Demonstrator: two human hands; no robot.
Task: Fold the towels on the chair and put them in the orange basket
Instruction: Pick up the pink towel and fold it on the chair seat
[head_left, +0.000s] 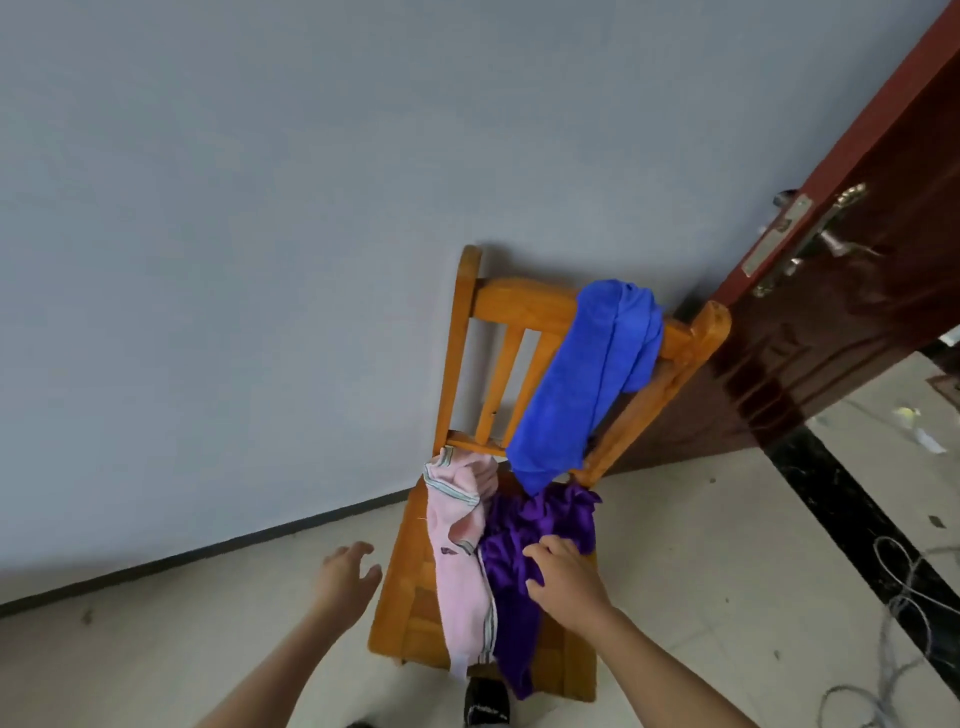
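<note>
Right hand (563, 577) clutches the purple towel (540, 519) on the chair (519, 301) seat — left hand (345, 574) hovers beside it, grip wide.

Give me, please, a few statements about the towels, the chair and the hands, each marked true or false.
1. The blue towel hangs over the backrest of the chair. True.
2. The pink towel lies on the floor. False: it lies on the chair seat, beside the purple towel.
3. The right hand has its fingers curled on the purple towel. True.
4. The left hand holds the pink towel. False: it is open beside the chair, holding nothing.
</note>
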